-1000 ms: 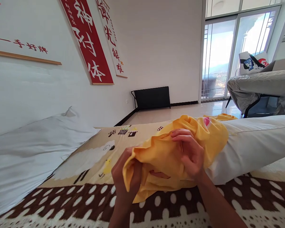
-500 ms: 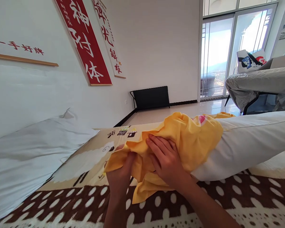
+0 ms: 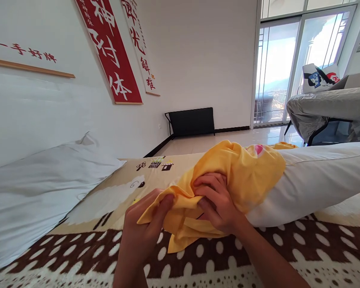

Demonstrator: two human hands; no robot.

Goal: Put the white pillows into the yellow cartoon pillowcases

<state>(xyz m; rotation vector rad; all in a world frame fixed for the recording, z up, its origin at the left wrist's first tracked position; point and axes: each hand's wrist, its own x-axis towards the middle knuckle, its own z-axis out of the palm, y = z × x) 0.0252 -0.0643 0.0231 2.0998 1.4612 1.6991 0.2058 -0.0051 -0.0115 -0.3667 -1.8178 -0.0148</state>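
A yellow pillowcase [image 3: 243,172] with a pink patch is bunched around the near end of a white pillow [image 3: 315,184] that stretches off to the right. My left hand [image 3: 147,224] pinches the loose left end of the cloth between thumb and fingers. My right hand [image 3: 217,204] grips the gathered fabric beside the pillow's end, its fingers curled into the folds. A corner of the pillowcase hangs down below both hands. Inside the folds, the pillow's tip is hidden.
Beneath lies a patterned brown-and-cream blanket [image 3: 93,256]. Another white pillow [image 3: 42,192] rests on the left by the wall. Beyond the bed are a black folded panel [image 3: 192,122] against the wall and a plastic-covered table [image 3: 333,100] at right.
My left hand has turned and moved slightly left and down, its thumb now on top of the cloth. My right hand's fingers have curled tighter, bunching the fabric.
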